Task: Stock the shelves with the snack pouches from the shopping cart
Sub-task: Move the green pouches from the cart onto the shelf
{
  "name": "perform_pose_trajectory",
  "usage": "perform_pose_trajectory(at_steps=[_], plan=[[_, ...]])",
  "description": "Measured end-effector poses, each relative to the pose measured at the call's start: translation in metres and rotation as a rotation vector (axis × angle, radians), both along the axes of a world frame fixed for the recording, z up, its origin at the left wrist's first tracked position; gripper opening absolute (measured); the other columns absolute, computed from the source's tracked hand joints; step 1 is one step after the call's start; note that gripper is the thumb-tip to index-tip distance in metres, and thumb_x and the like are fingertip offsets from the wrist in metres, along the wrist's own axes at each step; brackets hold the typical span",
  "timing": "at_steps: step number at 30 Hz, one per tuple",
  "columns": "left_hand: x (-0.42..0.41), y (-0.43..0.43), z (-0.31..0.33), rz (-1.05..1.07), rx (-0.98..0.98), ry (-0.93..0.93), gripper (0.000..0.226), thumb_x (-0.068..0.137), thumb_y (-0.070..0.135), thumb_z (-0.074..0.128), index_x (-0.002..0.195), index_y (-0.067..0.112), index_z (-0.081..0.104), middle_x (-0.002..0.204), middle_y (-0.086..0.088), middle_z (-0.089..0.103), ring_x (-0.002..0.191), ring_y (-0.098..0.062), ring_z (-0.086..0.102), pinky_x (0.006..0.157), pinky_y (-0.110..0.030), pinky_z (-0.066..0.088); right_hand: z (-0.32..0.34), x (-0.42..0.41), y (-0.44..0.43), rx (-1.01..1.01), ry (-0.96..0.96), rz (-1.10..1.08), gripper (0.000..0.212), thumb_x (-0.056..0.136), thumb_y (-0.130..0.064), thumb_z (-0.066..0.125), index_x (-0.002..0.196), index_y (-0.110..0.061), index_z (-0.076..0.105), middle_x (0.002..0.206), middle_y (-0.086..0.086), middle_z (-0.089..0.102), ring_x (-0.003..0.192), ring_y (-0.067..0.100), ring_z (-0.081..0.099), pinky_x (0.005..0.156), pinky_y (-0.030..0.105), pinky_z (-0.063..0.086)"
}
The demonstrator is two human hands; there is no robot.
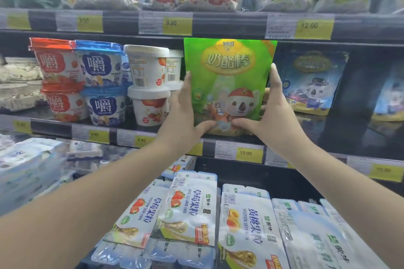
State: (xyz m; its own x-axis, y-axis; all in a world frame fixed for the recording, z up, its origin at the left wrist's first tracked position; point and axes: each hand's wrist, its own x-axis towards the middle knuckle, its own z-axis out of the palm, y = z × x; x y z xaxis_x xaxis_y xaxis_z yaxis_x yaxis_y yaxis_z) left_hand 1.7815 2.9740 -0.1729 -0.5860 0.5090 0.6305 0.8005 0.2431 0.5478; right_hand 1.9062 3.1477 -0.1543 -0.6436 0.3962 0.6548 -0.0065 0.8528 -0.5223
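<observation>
**A:** What hemmed in the green pouch (227,76)?

**B:** At its nine o'clock the stacked white cups (148,85) stood just beside it, and the left hand (185,113), gripping the pouch, filled the slit between. At three o'clock a blue pouch (310,81) leaned near, and the right hand (277,113) took up that gap.

**A:** Overhead?

**B:** At twelve o'clock the upper shelf rail (218,26) sat just above the pouch's top edge (hardly any slack).

**A:** Any open room?

**B:** A dark bay (356,98) at the blue pouch's three o'clock, before another pouch (391,98). At six o'clock, yogurt packs (190,209) crowded the lower shelf.
</observation>
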Motion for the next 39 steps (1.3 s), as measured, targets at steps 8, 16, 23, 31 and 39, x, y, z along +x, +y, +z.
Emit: perform_pose_trajectory(at_steps=[8,16,23,31,39], plan=[[-0.024,0.035,0.019,0.135,-0.235,-0.063,0.118,0.085,0.039,0.078,0.156,0.043,-0.017,0.145,-0.017,0.031,0.127,-0.034,0.051,0.104,-0.043,0.042,0.002,-0.036,0.011,0.220,-0.085,-0.152,0.140,0.077,-0.026,0.090,0.157,-0.033,-0.025,0.145,0.012,0.039,0.119,0.033,0.059,0.095,0.046,0.050],[-0.063,0.065,0.025,0.178,-0.285,-0.141,0.115,0.086,0.036,0.077,0.156,0.043,-0.014,0.159,-0.023,0.017,0.138,-0.041,0.041,0.111,-0.048,0.036,0.005,-0.084,0.039,0.203,-0.262,-0.244,0.142,0.075,-0.033,0.089,0.156,-0.030,-0.028,0.149,0.022,0.036,0.118,0.041,0.061,0.096,0.049,0.049],[-0.089,0.089,0.016,0.236,-0.269,-0.161,0.112,0.090,0.029,0.074,0.157,0.037,-0.016,0.162,-0.025,0.003,0.147,-0.046,0.025,0.118,-0.058,0.027,0.001,-0.108,0.047,0.196,-0.270,-0.219,0.125,0.083,-0.049,0.079,0.161,-0.020,-0.014,0.148,0.019,0.037,0.125,0.041,0.055,0.098,0.049,0.049],[-0.102,0.095,0.011,0.261,-0.294,-0.153,0.103,0.095,0.027,0.066,0.158,0.029,-0.016,0.157,-0.031,0.021,0.142,-0.043,0.035,0.116,-0.053,0.034,0.001,-0.128,0.046,0.162,-0.234,-0.245,0.117,0.085,-0.044,0.079,0.162,-0.018,-0.005,0.145,0.021,0.042,0.124,0.043,0.055,0.093,0.045,0.047],[-0.101,0.094,0.008,0.257,-0.286,-0.168,0.098,0.097,0.024,0.065,0.159,0.028,-0.011,0.153,-0.029,0.028,0.136,-0.041,0.042,0.112,-0.049,0.039,-0.003,-0.131,0.046,0.144,-0.203,-0.239,0.119,0.081,-0.045,0.082,0.162,-0.020,-0.002,0.139,0.021,0.050,0.121,0.042,0.057,0.089,0.044,0.049]])
